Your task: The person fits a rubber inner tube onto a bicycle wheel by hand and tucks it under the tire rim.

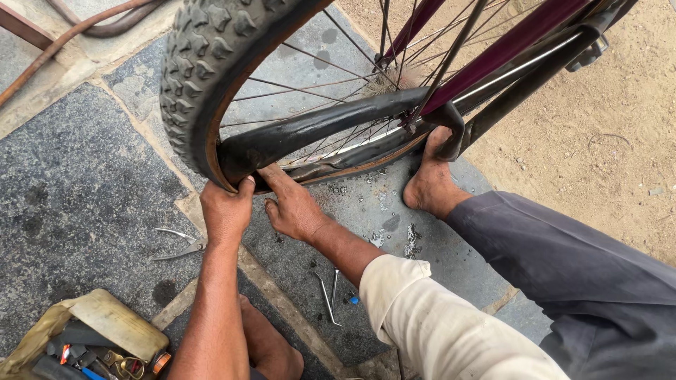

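Note:
A bicycle wheel with a knobby black tyre [204, 63] stands upright on the stone floor. A black inner tube [317, 127] bulges out of the tyre along the rim. My left hand [227, 209] grips the tyre's lower edge at the rim. My right hand [292, 206] is beside it, fingers pressing the inner tube up into the tyre. My bare right foot [429, 179] rests under the wheel, beside the maroon bicycle frame [507, 49].
Pliers [179, 243] lie on the stone slab at left. Two thin metal tyre levers [329, 290] lie below my right forearm. A worn tool bag [91, 334] with several tools sits at the bottom left. Sandy ground [605, 119] lies to the right.

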`<state>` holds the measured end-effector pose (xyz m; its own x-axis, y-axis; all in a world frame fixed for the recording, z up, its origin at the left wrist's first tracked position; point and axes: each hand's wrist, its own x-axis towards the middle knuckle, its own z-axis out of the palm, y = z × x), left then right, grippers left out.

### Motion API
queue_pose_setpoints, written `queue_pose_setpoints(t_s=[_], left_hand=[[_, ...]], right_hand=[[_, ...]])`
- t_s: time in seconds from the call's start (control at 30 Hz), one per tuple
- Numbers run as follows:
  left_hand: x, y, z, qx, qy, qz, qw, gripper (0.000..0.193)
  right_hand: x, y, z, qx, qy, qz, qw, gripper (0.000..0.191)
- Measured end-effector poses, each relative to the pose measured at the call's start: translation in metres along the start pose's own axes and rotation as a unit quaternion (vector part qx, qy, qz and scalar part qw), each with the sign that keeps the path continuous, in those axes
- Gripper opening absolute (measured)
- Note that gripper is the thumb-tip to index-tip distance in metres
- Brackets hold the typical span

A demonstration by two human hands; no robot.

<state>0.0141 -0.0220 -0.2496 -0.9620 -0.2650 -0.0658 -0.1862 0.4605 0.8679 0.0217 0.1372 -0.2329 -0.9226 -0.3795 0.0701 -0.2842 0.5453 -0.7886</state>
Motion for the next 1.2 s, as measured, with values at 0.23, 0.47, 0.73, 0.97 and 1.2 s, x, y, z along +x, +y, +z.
queue_pose_setpoints(t_s=[0.23,0.47,0.73,0.97,1.2], left_hand=[[-0.004,0.075,-0.050,0.118,0.024,0.016,0.993,0.023],[-0.005,0.155,-0.091,0.203,0.025,0.087,0.975,0.041],[0.006,0.065,-0.113,-0.239,-0.079,-0.032,0.967,0.082],[0.059,0.011,-0.070,-0.453,-0.047,-0.096,0.885,0.065],[0.099,0.011,-0.052,-0.481,-0.096,-0.211,0.846,0.054]], right_hand=[[0.004,-0.041,-0.017,0.009,0.025,-0.044,0.999,0.069],[0.009,-0.087,-0.038,0.093,0.054,-0.010,0.994,0.066],[-0.003,-0.097,-0.018,0.103,0.120,0.036,0.987,0.039],[0.003,-0.111,-0.006,0.237,0.095,0.081,0.964,0.046],[0.012,-0.105,0.002,0.442,0.049,0.136,0.885,0.057]])
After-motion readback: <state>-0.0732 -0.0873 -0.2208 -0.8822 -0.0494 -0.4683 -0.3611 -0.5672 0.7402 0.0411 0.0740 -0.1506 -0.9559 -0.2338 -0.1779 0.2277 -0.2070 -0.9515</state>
